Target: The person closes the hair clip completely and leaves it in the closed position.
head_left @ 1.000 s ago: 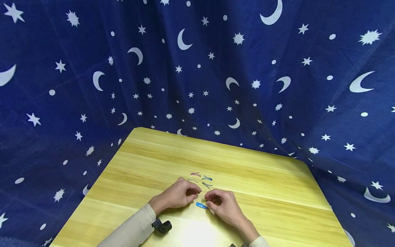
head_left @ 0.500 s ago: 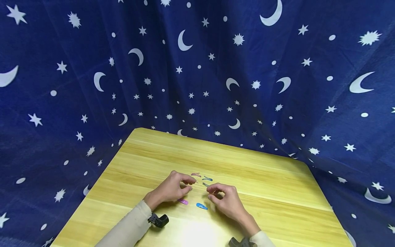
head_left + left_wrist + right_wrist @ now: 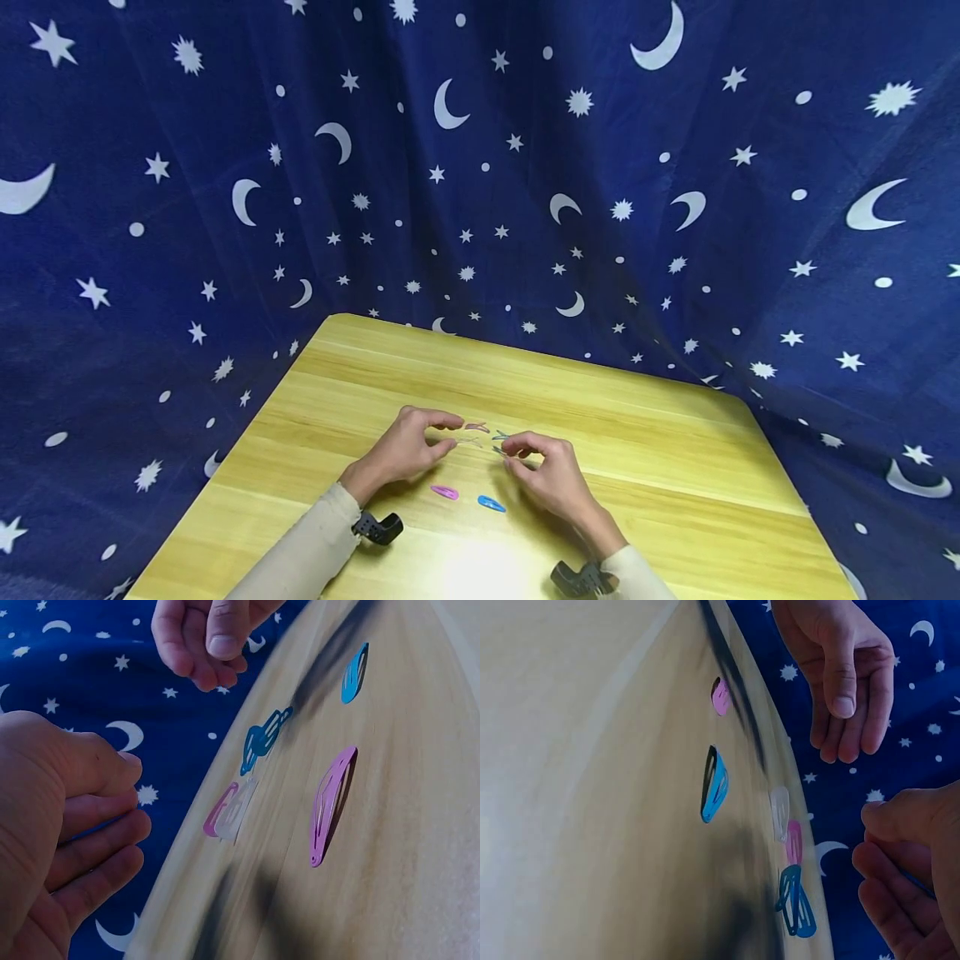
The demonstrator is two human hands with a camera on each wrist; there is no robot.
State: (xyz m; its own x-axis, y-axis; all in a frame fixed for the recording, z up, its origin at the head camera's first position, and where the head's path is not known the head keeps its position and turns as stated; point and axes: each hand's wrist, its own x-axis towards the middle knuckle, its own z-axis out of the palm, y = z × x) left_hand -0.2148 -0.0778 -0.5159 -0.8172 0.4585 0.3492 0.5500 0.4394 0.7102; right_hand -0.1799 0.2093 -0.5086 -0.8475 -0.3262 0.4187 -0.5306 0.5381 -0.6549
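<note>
My left hand hovers above the table with thumb and fingers apart and nothing between them, beside a whitish snap hair clip and a pink clip. Opposite it, my right hand has loosely bent fingers and also holds nothing; its fingertips overlap two teal clips in the head view. Those teal clips lie crossing each other in the right wrist view. Nearer the person, a shiny purple-pink snap clip and a bright blue one lie flat, side by side and apart.
The wooden table has rounded far corners. A dark blue curtain with white moons and stars hangs behind and at both sides. Black wrist mounts sit by both sleeves.
My left hand has moved left and away from the person, uncovering the purple-pink clip. My right hand has moved farther forward, leaving the bright blue clip for the teal ones.
</note>
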